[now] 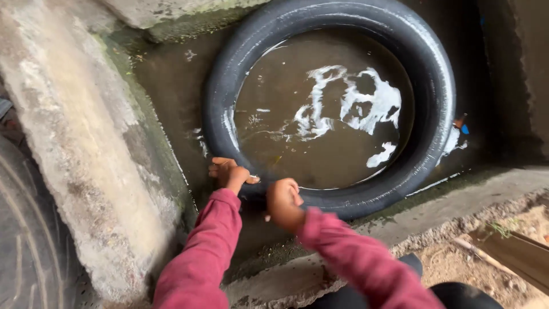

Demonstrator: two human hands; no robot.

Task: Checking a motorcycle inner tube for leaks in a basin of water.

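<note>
The black inner tube (334, 109) lay half sunk in the murky water (297, 131) of a concrete trough (86, 149). The left hand (229, 174) and right hand (284, 201) both had a closed grip on its near edge, with foam showing and most of the ring yet unturned.

The fat black rubber inner tube (331, 103) pretty much fills the concrete water trough (86, 131), leaving only open water inside its ring.
</note>
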